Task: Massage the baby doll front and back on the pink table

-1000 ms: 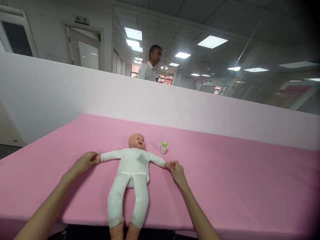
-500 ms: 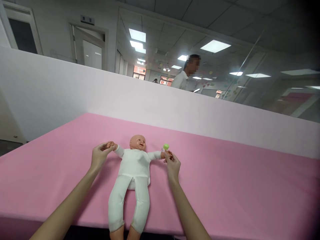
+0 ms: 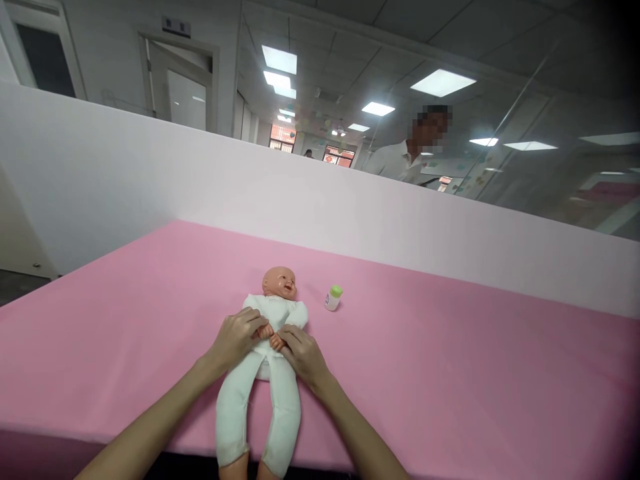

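- On the pink tabletop (image 3: 450,373), a doll (image 3: 257,360) is laid on its back.
- Its 2 plastic hands (image 3: 277,342) are held over its torso (image 3: 273,308) — 1 by the left hand (image 3: 241,337), 1 by the right hand (image 3: 306,354).

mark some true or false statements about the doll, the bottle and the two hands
1. The left hand and the right hand hold the doll by its small hands. True.
2. The doll lies face down. False: it lies on its back on the pink table.
3. The bottle with the green cap stands beside the doll. True.
4. The right hand grips the bottle. False: the bottle stands apart from both hands.
5. The small hands are far apart. False: they are close together.
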### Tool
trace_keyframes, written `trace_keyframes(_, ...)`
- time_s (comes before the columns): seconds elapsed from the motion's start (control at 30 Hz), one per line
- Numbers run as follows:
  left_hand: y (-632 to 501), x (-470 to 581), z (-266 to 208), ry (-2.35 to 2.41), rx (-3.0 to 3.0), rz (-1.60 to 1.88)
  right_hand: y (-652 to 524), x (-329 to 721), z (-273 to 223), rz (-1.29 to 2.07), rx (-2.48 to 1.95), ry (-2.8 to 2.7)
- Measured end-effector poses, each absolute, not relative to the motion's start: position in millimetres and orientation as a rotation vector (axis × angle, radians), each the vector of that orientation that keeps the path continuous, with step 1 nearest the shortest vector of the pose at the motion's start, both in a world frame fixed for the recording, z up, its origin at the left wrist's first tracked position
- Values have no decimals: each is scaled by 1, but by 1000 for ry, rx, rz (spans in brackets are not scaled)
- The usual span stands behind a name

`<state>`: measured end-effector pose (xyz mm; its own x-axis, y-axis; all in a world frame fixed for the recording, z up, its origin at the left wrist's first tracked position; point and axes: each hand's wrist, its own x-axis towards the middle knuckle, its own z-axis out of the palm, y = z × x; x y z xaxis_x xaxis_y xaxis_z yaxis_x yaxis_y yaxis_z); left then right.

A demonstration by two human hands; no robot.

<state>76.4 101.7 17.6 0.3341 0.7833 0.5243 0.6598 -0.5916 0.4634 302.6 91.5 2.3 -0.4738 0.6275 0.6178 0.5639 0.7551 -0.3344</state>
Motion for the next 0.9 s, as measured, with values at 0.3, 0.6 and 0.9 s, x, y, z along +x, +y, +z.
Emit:
trace_keyframes(0.3, 122, 5, 24, 1328, 961, 1712, 122, 395, 30, 597, -1279, -763)
trace_keyframes(0.6, 128, -10, 24, 1307, 764, 1709, 122, 395, 32, 708, -1238, -644)
trace_keyframes(0.9, 104, 70, 40, 1388, 2006, 1438, 78, 302, 28, 254, -1009, -1958)
